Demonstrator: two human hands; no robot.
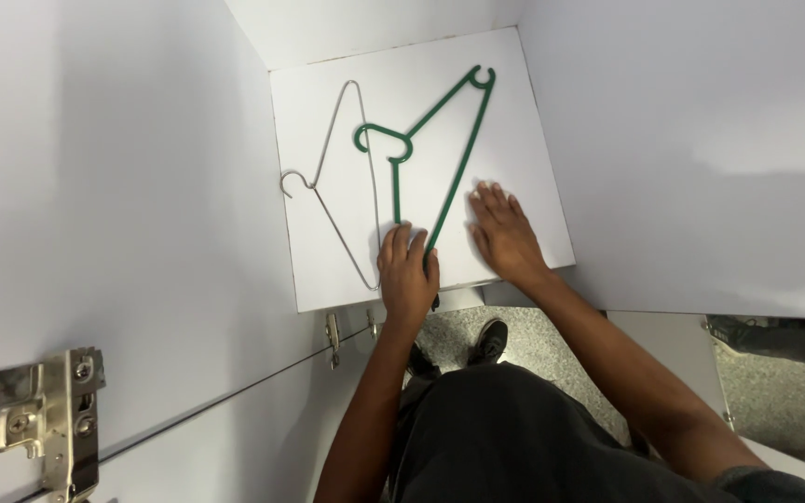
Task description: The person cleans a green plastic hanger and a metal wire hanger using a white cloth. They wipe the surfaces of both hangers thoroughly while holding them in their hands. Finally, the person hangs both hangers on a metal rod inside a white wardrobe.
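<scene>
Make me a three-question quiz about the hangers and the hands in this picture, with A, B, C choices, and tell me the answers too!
1. Where does the silver wire hanger lie?
A. to the left of the green hanger
B. on top of the green hanger
C. on the floor

2. How many hangers lie on the white shelf?
A. one
B. two
C. four

3. What is the right hand doing?
A. gripping the green hanger
B. hanging in the air
C. resting flat on the shelf, palm down

Answers:
1. A, since the wire hanger sits left of the green plastic hanger, beside it.
2. B, since only one silver and one green hanger show there.
3. C, since its fingers are spread on bare shelf, just right of the green hanger, while the left hand covers that hanger's near corner.
</scene>
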